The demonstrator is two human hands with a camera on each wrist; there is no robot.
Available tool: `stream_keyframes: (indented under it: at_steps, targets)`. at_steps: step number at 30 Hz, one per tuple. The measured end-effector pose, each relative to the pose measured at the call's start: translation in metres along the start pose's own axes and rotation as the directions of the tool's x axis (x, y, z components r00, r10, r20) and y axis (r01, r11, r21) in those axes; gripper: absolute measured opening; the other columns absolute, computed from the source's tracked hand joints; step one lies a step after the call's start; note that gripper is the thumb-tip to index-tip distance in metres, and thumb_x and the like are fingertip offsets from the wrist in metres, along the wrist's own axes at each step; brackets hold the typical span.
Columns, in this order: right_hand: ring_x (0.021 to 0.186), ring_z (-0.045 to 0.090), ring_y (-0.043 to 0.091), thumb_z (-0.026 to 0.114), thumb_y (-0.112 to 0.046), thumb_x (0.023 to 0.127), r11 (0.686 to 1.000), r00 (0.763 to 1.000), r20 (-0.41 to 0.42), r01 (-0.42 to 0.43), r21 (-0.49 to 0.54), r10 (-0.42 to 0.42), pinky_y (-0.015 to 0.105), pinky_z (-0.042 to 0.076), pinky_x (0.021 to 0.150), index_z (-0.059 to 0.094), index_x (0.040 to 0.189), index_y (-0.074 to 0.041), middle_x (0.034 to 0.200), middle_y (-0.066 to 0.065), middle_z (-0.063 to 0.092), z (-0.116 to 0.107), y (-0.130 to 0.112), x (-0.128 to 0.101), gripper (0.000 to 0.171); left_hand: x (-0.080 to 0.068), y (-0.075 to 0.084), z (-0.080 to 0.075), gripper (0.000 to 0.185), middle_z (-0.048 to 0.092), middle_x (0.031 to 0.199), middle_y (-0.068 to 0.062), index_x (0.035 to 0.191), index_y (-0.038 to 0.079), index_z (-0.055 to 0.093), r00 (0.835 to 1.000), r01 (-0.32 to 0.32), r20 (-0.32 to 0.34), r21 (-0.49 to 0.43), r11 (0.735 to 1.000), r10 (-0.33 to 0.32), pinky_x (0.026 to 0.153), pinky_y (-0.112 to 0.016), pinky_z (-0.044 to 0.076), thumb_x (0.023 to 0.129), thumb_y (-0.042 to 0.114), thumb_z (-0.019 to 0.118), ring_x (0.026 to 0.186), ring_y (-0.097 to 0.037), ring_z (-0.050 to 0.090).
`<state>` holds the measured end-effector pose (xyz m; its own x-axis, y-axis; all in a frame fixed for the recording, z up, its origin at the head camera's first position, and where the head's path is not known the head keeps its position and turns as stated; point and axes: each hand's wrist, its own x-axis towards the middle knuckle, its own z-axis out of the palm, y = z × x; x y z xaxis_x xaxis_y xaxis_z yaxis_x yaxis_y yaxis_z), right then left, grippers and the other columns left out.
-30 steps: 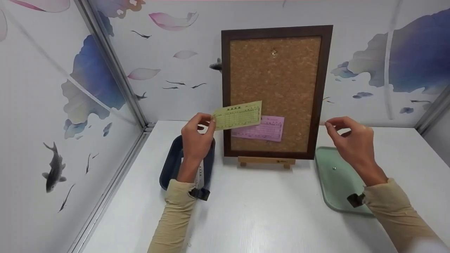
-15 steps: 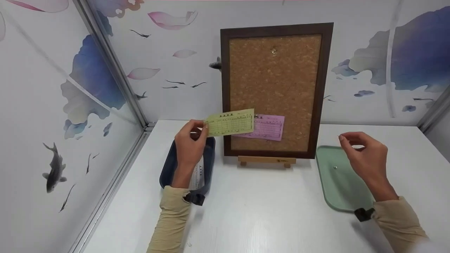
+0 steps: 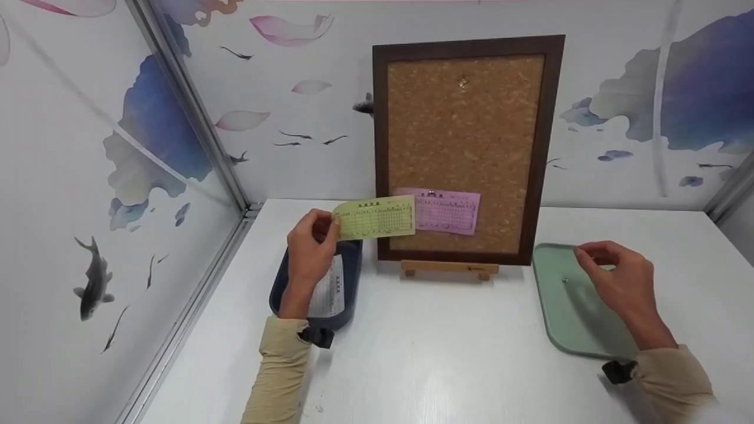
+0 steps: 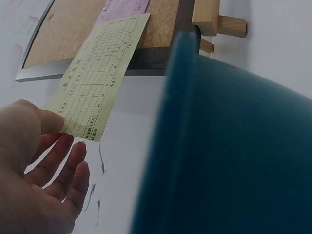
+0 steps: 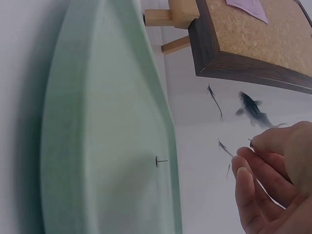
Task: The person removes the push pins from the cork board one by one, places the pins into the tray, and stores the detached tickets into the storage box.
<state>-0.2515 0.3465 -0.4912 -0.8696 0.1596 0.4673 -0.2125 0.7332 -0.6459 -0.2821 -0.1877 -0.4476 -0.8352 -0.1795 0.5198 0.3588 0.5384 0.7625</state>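
Observation:
My left hand [image 3: 312,250] pinches a yellow-green printed slip [image 3: 377,217] by its left end, between thumb and fingers. The slip is tilted slightly and overlaps, in the head view, the left part of a pink slip [image 3: 449,213] fixed low on the cork board [image 3: 459,135]. A small shiny tack [image 3: 432,193] sits at the pink slip's top edge. Above the right tray, my right hand [image 3: 624,282] pinches a thumbtack [image 5: 251,143], mostly hidden by the fingertips. Another thumbtack [image 5: 158,161] lies in the pale green tray [image 5: 122,97], its point sticking out sideways.
A dark blue tray [image 3: 352,294] with white printed slips [image 3: 330,288] stands under my left hand. The dark-framed board leans on a small wooden easel [image 3: 447,268] at the table's back. Something small and shiny [image 3: 462,83] is near the board's top. Patterned walls enclose the table.
My left hand and the yellow-green slip have moved left and down, uncovering more of the pink slip. My right hand has moved right and down, over the green tray.

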Motion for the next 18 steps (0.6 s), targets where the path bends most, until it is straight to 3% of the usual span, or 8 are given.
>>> stream_keyframes:
  at_steps: [10,18]
  targets:
    - [0.082,0.052,-0.026,0.076,-0.032,0.103,1.000,0.998,0.068,-0.009,-0.024,0.010,0.006,0.041,0.072,0.082,0.115,-0.008,0.106,0.019,0.081,-0.004,0.012,0.000,0.028,-0.006,-0.012,-0.002,0.013,0.077,0.100,-0.005,0.112,0.009,0.074,0.999,0.053,0.009,0.018,0.998,-0.053,0.076,-0.026,0.056,0.106,0.021,0.071,0.086,-0.016,0.069]
    - [0.083,0.052,-0.023,0.074,-0.036,0.104,0.999,0.990,0.138,-0.035,-0.036,0.040,0.010,0.046,0.067,0.080,0.117,-0.008,0.107,0.019,0.081,-0.005,0.017,0.000,0.031,-0.003,-0.013,-0.010,0.015,0.082,0.106,-0.011,0.120,0.006,0.067,0.999,0.037,-0.006,0.043,0.998,-0.037,0.078,-0.028,0.059,0.108,0.015,0.065,0.089,-0.018,0.076]
